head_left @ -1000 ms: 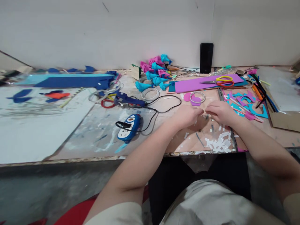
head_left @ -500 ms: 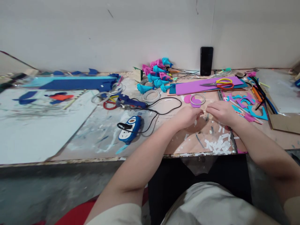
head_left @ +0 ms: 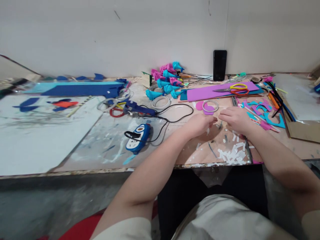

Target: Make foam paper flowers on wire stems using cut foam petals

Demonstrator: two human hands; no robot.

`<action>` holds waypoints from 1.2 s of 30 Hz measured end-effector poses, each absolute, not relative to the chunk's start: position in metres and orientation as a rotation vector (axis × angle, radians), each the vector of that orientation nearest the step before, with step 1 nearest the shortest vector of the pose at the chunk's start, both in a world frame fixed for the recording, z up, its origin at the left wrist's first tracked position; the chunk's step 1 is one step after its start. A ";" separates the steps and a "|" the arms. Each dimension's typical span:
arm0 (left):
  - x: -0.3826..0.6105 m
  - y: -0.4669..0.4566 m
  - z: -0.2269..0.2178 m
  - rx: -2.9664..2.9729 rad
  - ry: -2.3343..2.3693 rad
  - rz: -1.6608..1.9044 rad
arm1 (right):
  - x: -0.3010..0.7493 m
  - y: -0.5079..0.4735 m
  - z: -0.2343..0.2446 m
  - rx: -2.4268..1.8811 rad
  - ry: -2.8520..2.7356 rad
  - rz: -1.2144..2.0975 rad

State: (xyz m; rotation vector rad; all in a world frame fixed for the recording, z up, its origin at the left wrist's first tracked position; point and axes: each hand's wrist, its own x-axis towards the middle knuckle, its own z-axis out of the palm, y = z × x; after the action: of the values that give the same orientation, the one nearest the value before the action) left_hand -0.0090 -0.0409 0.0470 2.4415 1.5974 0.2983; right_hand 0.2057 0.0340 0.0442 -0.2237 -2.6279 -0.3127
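My left hand (head_left: 200, 125) and my right hand (head_left: 233, 120) face each other low over the table, a small gap between their fingertips. Both have the fingers drawn together in a pinch; whatever sits in them is too small to make out. Just beyond the fingertips lies a roll of tape (head_left: 210, 106), partly over pieces of purple foam (head_left: 209, 112). Cut white strips (head_left: 235, 154) are heaped on the table nearer my body, below my right hand.
Yellow-and-red scissors (head_left: 238, 88) rest on purple sheets (head_left: 197, 94). Left of my arm are a blue-and-white device (head_left: 138, 138) with a black cord and a blue glue gun (head_left: 140, 108). Pink and blue flowers (head_left: 166, 80) lie behind. A phone (head_left: 220, 65) leans on the wall.
My hands stay in nearly the same place, with the fingertips slightly shifted. A thin pale bit between them no longer shows clearly. The view has moved a touch; other things lie as before.
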 end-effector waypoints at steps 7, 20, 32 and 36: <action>-0.022 -0.033 0.037 2.481 1.724 0.339 | 0.219 0.050 0.043 -0.538 -2.745 -0.299; -0.030 -0.023 0.039 2.336 1.979 0.299 | 0.224 0.058 0.047 -0.839 -2.647 -0.202; -0.022 -0.029 0.037 2.366 1.852 0.456 | 0.219 0.056 0.037 -0.593 -2.638 -0.174; -0.022 -0.030 0.029 2.411 1.778 0.587 | 0.220 0.053 0.034 -0.609 -2.683 -0.134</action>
State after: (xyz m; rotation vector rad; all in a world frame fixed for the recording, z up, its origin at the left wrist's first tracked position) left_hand -0.0216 -0.0297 0.0292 2.4108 1.7775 0.5866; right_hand 0.2204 0.0531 0.0342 -0.6094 -2.6827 -0.1339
